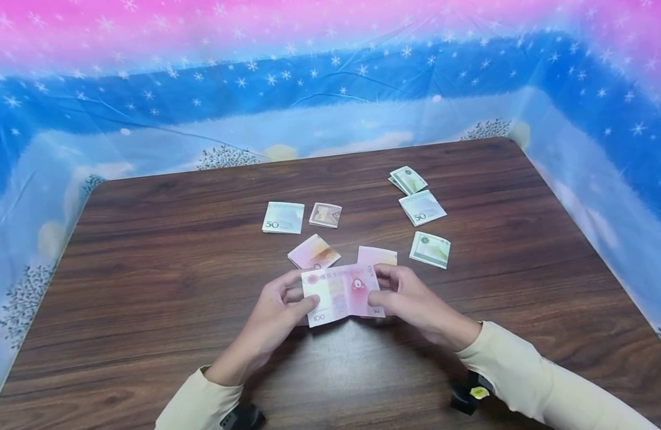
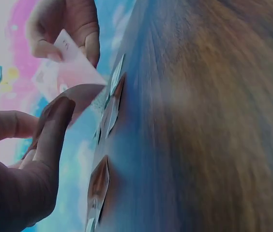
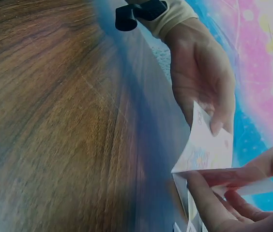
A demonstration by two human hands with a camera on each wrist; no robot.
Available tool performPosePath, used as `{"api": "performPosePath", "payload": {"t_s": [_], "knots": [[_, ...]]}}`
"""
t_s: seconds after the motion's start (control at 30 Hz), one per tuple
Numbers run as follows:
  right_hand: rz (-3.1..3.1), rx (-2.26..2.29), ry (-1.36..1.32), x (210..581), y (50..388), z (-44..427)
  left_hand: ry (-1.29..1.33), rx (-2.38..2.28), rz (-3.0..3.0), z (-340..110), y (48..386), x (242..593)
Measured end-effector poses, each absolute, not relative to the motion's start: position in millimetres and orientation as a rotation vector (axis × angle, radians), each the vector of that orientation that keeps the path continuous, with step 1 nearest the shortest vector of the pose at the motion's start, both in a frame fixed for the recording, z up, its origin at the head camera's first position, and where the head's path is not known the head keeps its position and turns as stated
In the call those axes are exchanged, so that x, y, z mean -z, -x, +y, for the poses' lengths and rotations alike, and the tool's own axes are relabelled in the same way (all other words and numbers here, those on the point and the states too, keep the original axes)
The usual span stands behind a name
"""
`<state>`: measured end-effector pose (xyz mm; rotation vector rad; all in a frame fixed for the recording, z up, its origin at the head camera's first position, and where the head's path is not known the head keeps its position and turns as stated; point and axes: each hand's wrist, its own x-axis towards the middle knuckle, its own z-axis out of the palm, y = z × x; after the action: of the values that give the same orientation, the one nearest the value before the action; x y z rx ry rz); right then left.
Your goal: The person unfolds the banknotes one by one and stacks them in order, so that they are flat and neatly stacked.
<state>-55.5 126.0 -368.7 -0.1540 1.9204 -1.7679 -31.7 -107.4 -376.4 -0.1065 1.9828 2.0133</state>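
A pink 100 banknote [image 1: 338,294] is held above the table between both hands, bent along a crease across its middle. My left hand [image 1: 279,309] pinches its left end, thumb on the printed face. At the other end, my right hand [image 1: 413,303] grips the note the same way, with fingers behind it. In the left wrist view the note [image 2: 71,72] slopes between the two hands. The right wrist view shows its crease as a sharp fold beside the right fingers [image 3: 209,203]. Just beyond lie two folded pink notes [image 1: 315,252] [image 1: 378,255], the right one partly covered.
Farther back on the wooden table [image 1: 174,251] lie a folded green 50 note [image 1: 284,216] and a small brownish one [image 1: 326,215]. To the right are more folded greenish notes [image 1: 430,249], two of them touching [image 1: 423,207]. A snowflake-patterned cloth [image 1: 309,77] hangs around the table.
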Motion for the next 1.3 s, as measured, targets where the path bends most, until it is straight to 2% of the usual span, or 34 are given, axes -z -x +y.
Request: {"api": "performPosePath", "payload": {"t_s": [0.7,1.1,1.3], "knots": [[1.844,1.795,0.038,386.4,59.4,141.5,0.173,-1.947,1.897,-129.2,26.3,384.2],[2.317,1.418,0.443,397.1,69.5,150.9,-0.026,-1.744,2.073,-136.4,31.6,387.1],[2.467,1.209,0.547,401.1,69.6,150.6,-0.155,-1.589,2.153,-137.2,35.0,389.5]]}}
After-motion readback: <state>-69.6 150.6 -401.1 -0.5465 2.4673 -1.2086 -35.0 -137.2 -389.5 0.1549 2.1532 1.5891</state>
